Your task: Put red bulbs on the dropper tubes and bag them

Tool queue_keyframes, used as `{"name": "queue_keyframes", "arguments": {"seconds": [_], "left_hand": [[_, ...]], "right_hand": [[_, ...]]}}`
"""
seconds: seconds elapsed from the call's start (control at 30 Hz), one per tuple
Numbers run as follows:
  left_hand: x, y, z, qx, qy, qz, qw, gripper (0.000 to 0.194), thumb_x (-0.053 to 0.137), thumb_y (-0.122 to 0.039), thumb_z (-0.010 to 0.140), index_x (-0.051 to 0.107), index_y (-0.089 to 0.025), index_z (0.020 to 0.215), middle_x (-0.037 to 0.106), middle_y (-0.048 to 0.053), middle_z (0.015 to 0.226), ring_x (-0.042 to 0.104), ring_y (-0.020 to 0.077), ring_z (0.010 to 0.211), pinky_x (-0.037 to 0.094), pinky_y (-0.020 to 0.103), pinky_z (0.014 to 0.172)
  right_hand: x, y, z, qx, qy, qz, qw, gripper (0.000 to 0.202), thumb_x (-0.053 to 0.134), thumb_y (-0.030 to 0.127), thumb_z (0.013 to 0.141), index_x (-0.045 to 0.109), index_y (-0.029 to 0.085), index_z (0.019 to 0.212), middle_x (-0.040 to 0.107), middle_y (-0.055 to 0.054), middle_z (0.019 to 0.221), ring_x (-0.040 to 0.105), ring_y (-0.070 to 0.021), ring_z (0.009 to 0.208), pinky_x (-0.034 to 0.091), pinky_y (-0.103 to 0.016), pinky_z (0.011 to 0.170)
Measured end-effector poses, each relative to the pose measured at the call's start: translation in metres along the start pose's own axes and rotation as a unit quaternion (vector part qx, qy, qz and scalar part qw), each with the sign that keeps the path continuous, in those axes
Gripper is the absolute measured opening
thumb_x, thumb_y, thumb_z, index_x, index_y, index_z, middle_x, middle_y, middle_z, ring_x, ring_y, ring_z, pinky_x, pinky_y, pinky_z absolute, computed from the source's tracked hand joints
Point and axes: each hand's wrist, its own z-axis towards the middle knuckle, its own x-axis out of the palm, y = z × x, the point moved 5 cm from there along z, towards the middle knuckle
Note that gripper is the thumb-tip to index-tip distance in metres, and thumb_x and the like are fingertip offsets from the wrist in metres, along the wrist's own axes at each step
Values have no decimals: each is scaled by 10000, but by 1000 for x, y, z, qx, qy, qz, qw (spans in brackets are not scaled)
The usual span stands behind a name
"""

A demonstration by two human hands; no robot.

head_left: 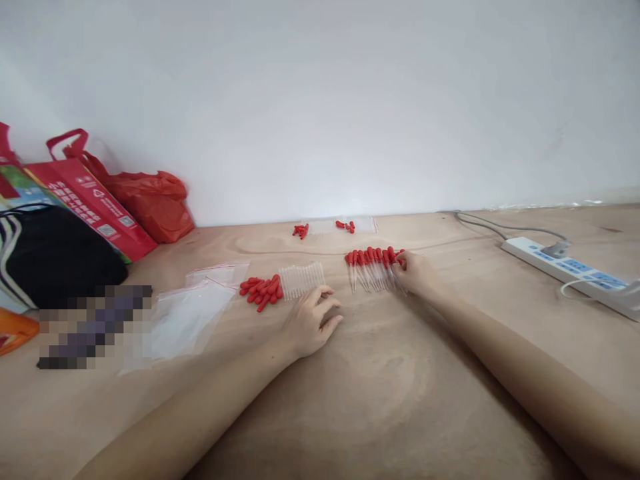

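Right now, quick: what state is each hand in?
Left hand: open, fingers loosely curved, seemingly empty, beside the clear tubes.
Right hand: fingers bent at the right end of the red-topped droppers; grip can't be told.

Plain pale wall (pixel 320 120), wooden tabletop (pixel 380 400)

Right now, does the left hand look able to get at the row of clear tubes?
Probably yes. The left hand looks empty, just beside the clear tubes, and nothing seems to lie between. The loose red bulbs sit off the tubes' far left side.
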Motion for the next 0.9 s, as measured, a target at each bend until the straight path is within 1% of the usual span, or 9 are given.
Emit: {"name": "queue_keyframes", "arguments": {"seconds": [0.17, 0.3, 0.37, 0.43, 0.5, 0.57, 0.6, 0.73, 0.9], "left_hand": [[1, -5, -1, 12, 0, 4, 1000, 111, 517, -208, 778, 584, -180, 862, 533, 72, 978, 530, 190, 892, 428, 347, 791], [-10, -2, 3, 11, -28, 13, 999, 108, 514, -236, 784, 596, -191, 730, 594, 28, 841, 559, 167, 808, 412, 326, 769], [-24, 12, 10, -33, -47, 35, 998, 143, 525, -266, 771, 592, -187, 672, 606, 20, 788, 567, 169, 768, 415, 316, 744], [-44, 38, 16, -120, -57, 78, 988, 166, 527, -293, 757, 601, -188, 651, 614, 22, 772, 571, 178, 736, 421, 311, 716], [-65, 70, 19, -225, -49, 135, 964, 150, 518, -290, 747, 633, -198, 718, 625, 35, 827, 576, 201, 773, 420, 320, 731], [-81, 98, 16, -321, -25, 183, 929, 173, 514, -284, 742, 651, -225, 829, 615, 43, 992, 552, 232, 928, 400, 331, 788], [-85, 109, 15, -343, -13, 189, 920, 189, 521, -300, 736, 658, -226, 842, 614, 54, 1014, 540, 253, 965, 393, 345, 797], [-84, 133, 7, -393, 37, 183, 900, 250, 562, -431, 687, 689, -235, 776, 668, 72, 810, 571, 306, 897, 387, 395, 755], [-72, 139, 4, -421, 69, 159, 891, 255, 587, -472, 644, 681, -240, 687, 646, 32, 584, 608, 279, 761, 375, 399, 738]], "right_hand": [[6, 0, 2, -5, -5, -34, 999, 204, 453, 223, 775, 603, 107, 850, 627, -104, 778, 564, -184, 735, 362, -243, 618], [-2, 18, -2, -18, -33, -65, 997, 239, 421, 253, 799, 603, 124, 885, 620, -124, 860, 570, -205, 776, 368, -270, 626], [-4, 36, -7, -38, -31, -67, 996, 242, 411, 266, 805, 606, 150, 886, 617, -119, 915, 573, -214, 804, 373, -280, 625], [0, 57, -13, -55, -1, -50, 997, 236, 410, 286, 809, 614, 174, 851, 627, -98, 909, 578, -213, 811, 380, -279, 614], [8, 79, -17, -63, 42, -31, 997, 240, 415, 303, 812, 621, 182, 837, 641, -90, 869, 587, -212, 809, 392, -281, 619], [18, 98, -18, -61, 76, -18, 995, 248, 420, 303, 808, 626, 172, 852, 648, -102, 858, 591, -221, 832, 407, -292, 644], [23, 106, -17, -57, 90, -12, 994, 251, 425, 297, 804, 627, 163, 866, 649, -112, 867, 590, -227, 851, 413, -299, 657], [41, 128, -8, -11, 154, 9, 988, 265, 455, 282, 773, 626, 129, 906, 639, -151, 937, 590, -245, 896, 436, -315, 687], [53, 142, 0, 14, 185, 19, 982, 323, 519, 287, 726, 612, 100, 972, 621, -176, 995, 596, -265, 895, 454, -320, 677]]}}
